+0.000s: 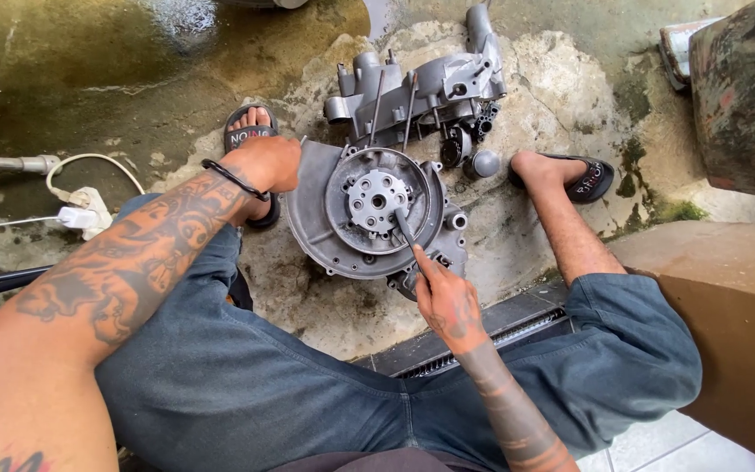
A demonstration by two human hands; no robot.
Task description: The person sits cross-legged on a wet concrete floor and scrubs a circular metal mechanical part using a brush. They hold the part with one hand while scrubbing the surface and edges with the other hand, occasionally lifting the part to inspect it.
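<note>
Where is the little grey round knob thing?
In the head view, the small grey rounded metal knob lies on the concrete floor, between the round grey metal engine cover and the right foot.

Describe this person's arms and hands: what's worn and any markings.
Both arms are bare, no sleeves or gloves. The left hand has a thin black band at its wrist, and dense tattoos cover that forearm. The right hand carries tattoos on its back, with banded tattoos along the forearm.

Tool (404, 225) in right hand (447, 301); engine casing (312, 218)
</note>
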